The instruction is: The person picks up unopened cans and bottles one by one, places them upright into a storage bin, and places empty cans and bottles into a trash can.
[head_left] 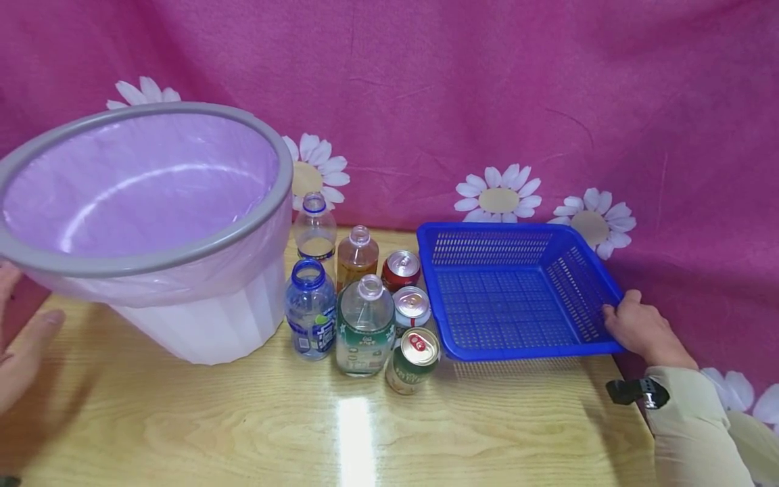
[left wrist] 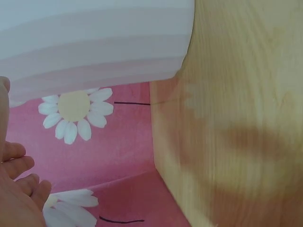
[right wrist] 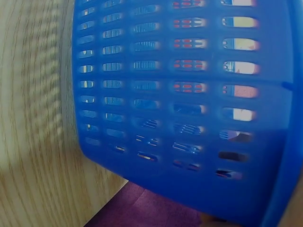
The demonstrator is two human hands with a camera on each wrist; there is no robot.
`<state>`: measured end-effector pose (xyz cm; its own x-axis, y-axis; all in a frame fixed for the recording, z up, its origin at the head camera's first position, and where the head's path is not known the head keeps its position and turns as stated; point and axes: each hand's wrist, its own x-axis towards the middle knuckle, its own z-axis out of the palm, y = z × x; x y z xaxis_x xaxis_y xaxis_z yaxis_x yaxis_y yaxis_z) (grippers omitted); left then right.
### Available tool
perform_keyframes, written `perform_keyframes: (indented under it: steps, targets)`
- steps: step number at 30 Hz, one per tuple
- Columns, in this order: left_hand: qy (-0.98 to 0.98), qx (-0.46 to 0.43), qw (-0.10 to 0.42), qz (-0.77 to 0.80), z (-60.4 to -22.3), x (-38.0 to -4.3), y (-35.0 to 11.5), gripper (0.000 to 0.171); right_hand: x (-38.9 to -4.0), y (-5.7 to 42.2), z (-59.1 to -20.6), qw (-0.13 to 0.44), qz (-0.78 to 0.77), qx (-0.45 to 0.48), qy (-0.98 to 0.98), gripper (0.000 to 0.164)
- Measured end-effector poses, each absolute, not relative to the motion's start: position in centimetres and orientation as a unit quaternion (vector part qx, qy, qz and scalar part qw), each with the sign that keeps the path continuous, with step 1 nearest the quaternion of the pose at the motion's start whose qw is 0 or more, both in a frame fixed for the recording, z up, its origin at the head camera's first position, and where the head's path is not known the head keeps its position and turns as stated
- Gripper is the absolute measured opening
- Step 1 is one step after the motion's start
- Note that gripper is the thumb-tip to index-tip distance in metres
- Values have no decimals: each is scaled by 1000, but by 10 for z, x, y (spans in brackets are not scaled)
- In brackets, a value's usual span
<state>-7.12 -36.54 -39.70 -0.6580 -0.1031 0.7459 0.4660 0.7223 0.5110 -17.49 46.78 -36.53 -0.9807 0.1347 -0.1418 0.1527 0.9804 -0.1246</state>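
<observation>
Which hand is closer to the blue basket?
The right. The right hand grips the blue basket at its right side, while the left hand is far off, past the big bin, at its left side.

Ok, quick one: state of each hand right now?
Left hand: open, near the white bin; whether they touch is unclear.
Right hand: closed, holding the blue basket by its rim.
</observation>
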Motion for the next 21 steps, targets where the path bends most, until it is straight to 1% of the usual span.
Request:
perform_keyframes:
  steps: [2, 3, 4, 7, 8, 11, 13, 15, 17, 21]
  targets:
    - [-828, -115, 427, -346, -402, -71, -364, 71, -175, 468, -365, 68, -69, 72, 993, 52]
    - [-827, -106, 446, -324, -405, -71, -364, 80, -175, 468, -365, 69, -69, 72, 993, 53]
    - [-826, -99, 454, -318, -408, -70, -364, 83, -175, 469, -365, 72, -70, 72, 992, 55]
    - [-823, -89, 442, -347, -416, -68, -363, 74, -175, 470, -364, 85, -71, 75, 991, 63]
    - [-826, -88, 430, -353, -417, -66, -362, 71, -175, 470, -364, 91, -70, 76, 990, 66]
    - [-839, -90, 395, -362, -417, -61, -360, 61, -176, 471, -364, 94, -68, 76, 990, 67]
    - [-846, -94, 386, -355, -412, -58, -355, 57, -178, 472, -363, 97, -68, 77, 990, 66]
    - [-859, -74, 373, -344, -408, -52, -349, 56, -179, 472, -363, 100, -69, 77, 990, 66]
    - [-867, -53, 362, -337, -405, -46, -342, 59, -179, 472, -362, 105, -70, 77, 989, 67]
    - [-868, -41, 365, -335, -410, -38, -334, 61, -179, 473, -361, 105, -67, 70, 990, 65]
